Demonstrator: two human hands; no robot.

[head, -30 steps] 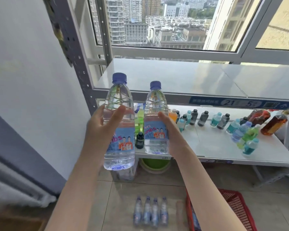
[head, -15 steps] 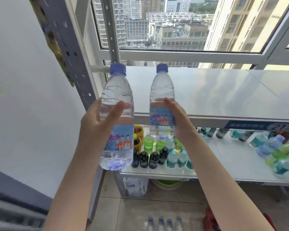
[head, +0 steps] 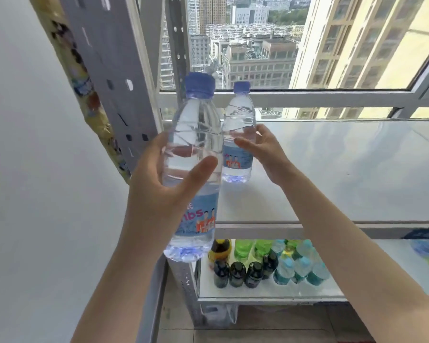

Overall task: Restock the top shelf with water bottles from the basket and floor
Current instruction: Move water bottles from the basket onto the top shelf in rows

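Our left hand (head: pixel 164 194) sits left of centre in the frame, thumb and fingers wrapped round the middle of a water bottle (head: pixel 196 120), which is upright and held in the air in front of the top shelf's (head: pixel 344 169) left corner, its base below the shelf edge. A second water bottle (head: pixel 239 115) stands upright on the top shelf near that corner, just behind the first. Our right hand (head: pixel 263 149) is at its right side, fingers loosened and spread, thumb tip against its front. On the lower shelf (head: pixel 258 292) at the bottom centre stand small dark bottles (head: pixel 237 273), green bottles (head: pixel 248 248) and teal bottles (head: pixel 300 271).
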